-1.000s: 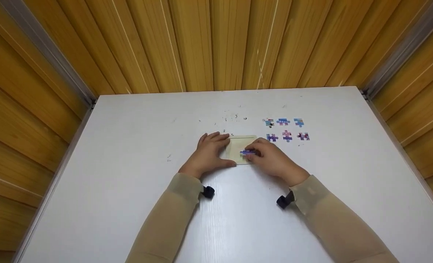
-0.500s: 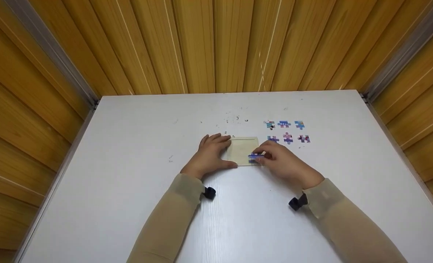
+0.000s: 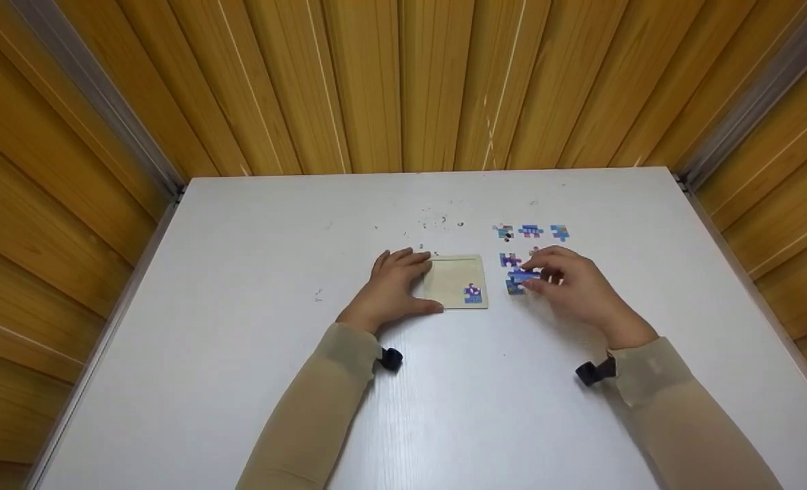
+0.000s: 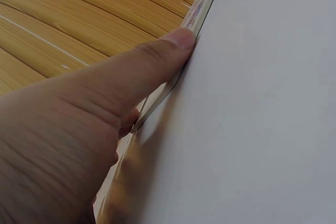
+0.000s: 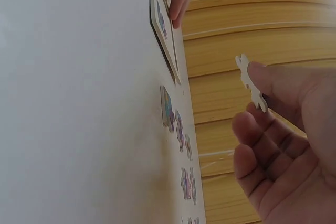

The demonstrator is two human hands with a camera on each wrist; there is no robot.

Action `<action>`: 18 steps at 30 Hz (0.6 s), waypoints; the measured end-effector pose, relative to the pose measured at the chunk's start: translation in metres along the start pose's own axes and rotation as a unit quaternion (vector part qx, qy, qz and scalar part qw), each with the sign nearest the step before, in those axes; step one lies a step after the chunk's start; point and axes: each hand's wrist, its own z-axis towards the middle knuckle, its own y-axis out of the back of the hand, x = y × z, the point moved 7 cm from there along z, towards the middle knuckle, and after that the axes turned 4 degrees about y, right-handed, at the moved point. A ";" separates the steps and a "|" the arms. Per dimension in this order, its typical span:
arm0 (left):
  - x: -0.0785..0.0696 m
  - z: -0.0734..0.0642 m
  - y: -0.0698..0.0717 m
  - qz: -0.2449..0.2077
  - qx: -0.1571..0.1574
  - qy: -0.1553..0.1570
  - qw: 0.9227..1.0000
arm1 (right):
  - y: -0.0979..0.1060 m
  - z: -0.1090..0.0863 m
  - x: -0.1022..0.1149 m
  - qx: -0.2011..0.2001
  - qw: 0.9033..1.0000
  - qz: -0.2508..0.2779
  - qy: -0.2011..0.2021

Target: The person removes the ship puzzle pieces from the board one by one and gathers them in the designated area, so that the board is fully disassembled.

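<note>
A pale wooden puzzle tray point(image 3: 448, 279) lies mid-table, with one purple-and-blue jigsaw piece point(image 3: 472, 294) in its front right corner. My left hand point(image 3: 391, 289) holds the tray's left side, thumb along the front edge and fingers at the back left. In the left wrist view that thumb point(image 4: 157, 59) presses the tray's edge point(image 4: 203, 17). To the right of the tray, my right hand point(image 3: 573, 279) pinches a blue jigsaw piece point(image 3: 524, 274) between thumb and fingers. The right wrist view shows this pinched piece point(image 5: 252, 83) pale and edge-on, raised off the table.
Below the pinched piece, a blue-and-orange piece point(image 3: 514, 288) lies on the table. Behind it sit a purple piece point(image 3: 509, 259) and a row of three more pieces point(image 3: 530, 231). The right hand hides others. Small dark specks point(image 3: 443, 220) dot the white table point(image 3: 274, 238); wooden panelling point(image 3: 424, 82) rises behind.
My right hand has moved right from over the tray to above the loose pieces, carrying the blue piece. The piece in the tray's corner is now uncovered. My left hand keeps its place.
</note>
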 end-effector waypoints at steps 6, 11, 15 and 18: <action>-0.002 0.000 0.001 0.004 0.001 0.000 1.000 | 0.013 -0.004 -0.011 -0.044 0.999 0.021 -0.017; -0.002 0.000 0.001 0.004 0.002 0.005 1.000 | 0.013 -0.004 -0.020 -0.036 0.999 0.015 -0.024; -0.001 0.000 -0.001 0.000 0.003 0.012 1.000 | 0.012 -0.005 -0.028 -0.027 0.999 0.011 -0.033; -0.001 0.000 -0.001 -0.002 0.005 0.014 1.000 | 0.013 -0.005 -0.033 -0.023 0.999 0.013 -0.036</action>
